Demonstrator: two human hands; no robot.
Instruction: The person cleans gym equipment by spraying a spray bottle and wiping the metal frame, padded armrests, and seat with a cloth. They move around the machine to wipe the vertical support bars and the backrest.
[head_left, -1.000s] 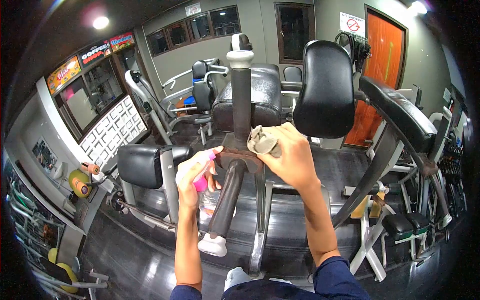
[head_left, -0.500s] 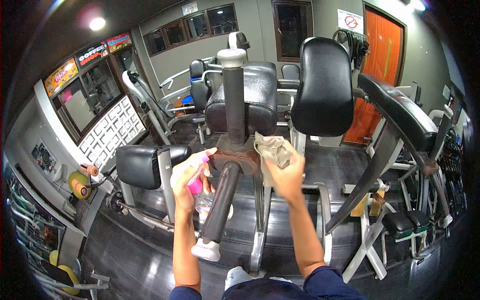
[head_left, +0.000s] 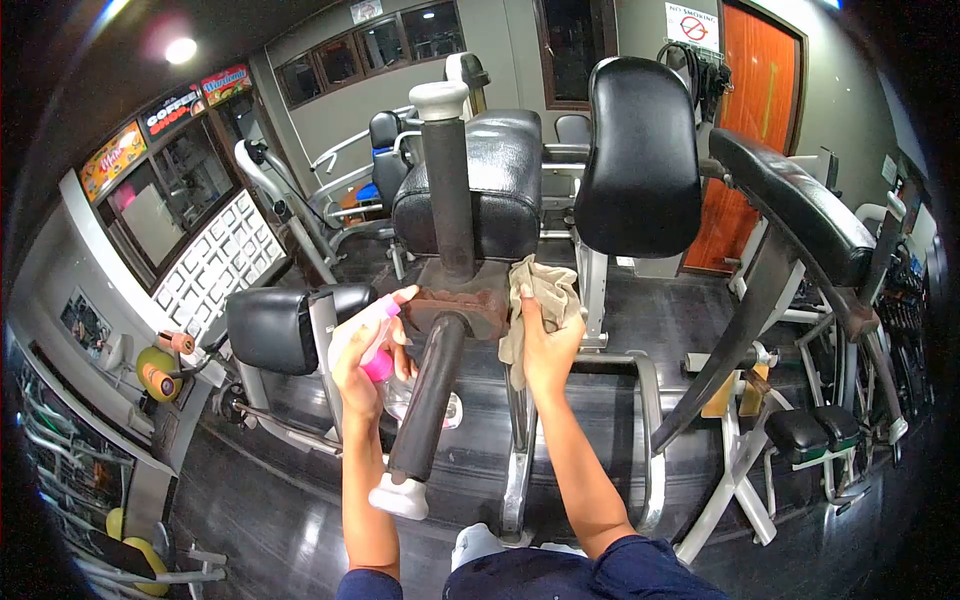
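From here, the right hand [head_left: 552,348] pinches a cloth [head_left: 553,283], bunched toward twelve o'clock — left hand [head_left: 352,375] curled round a pink-topped bottle [head_left: 378,366].

Left hand [head_left: 358,368], fingers around pink-topped spray bottle [head_left: 378,367], left of rusty bracket [head_left: 450,308]. Right hand [head_left: 551,348] grips crumpled grayish-beige cloth [head_left: 548,290] at bracket's right end. Upright black handle [head_left: 450,195] above bracket, lower black handle [head_left: 431,405] slanting down, both white-capped. Black pad [head_left: 640,160] behind; orange door [head_left: 762,95], no-smoking sign [head_left: 692,26] at back. Dark glossy floor [head_left: 280,510] below.
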